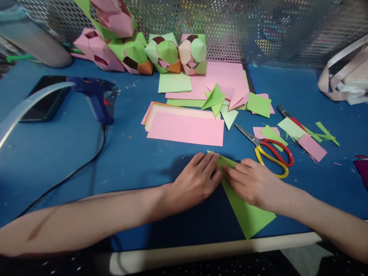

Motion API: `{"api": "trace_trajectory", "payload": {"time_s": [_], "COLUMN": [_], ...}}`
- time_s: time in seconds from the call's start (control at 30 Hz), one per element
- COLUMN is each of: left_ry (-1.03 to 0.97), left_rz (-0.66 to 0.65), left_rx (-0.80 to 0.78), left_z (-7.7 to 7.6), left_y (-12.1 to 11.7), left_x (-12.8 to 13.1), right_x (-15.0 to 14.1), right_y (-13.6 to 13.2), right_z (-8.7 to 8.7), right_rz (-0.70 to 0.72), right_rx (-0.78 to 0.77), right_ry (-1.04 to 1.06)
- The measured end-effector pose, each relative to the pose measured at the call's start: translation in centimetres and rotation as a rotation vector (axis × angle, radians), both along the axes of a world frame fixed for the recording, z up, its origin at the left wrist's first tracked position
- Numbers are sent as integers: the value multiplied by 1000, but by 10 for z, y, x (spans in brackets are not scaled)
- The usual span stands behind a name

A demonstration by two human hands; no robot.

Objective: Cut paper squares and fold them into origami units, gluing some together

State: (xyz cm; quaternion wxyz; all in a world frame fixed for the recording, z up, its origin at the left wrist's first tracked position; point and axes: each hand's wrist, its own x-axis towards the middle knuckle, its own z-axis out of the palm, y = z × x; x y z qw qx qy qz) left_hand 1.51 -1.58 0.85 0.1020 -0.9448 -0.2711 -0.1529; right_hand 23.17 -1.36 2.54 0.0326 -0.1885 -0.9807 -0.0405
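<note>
A long strip of green paper (249, 215) lies slantwise on the blue table near its front edge. My left hand (198, 177) presses on the strip's far end, its fingers curled together on the paper. Beside it my right hand (253, 182) has its fingertips closed at the strip's edge, close to the left thumb. Parts of the far end are hidden under both hands. Just beyond the right hand rest scissors (258, 143) with one red and one yellow handle. A stack of pink paper strips (186, 128) lies beyond the left hand.
A blue glue gun (97, 99) with a black cord stands at the left by a dark phone (43, 99). Folded paper shapes (166, 51) line the perforated metal panel (224, 30). Paper scraps (312, 147) lie at the right, near a pale strap (333, 73).
</note>
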Motion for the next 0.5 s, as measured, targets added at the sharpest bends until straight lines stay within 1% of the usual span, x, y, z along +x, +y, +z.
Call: {"api": "trace_trajectory", "payload": {"time_s": [0.13,0.27,0.37,0.5], "left_ry": [-14,-21,-19,-15], "left_rz": [20,31,30,26], "left_rx": [-59,-79,-77,-71], "left_z": [0,0,-2,-4], "left_y": [3,4,5,4], "left_x": [0,0,1,0], "right_x": [-3,-5,-5,-5], "right_y": [1,1,0,-1], "right_z": [-10,-14,-15,-16], "right_rz": [-62,-148,-177,-152], "right_rx": [-24,-27,52,143], "right_ry": [75,143,172,54]}}
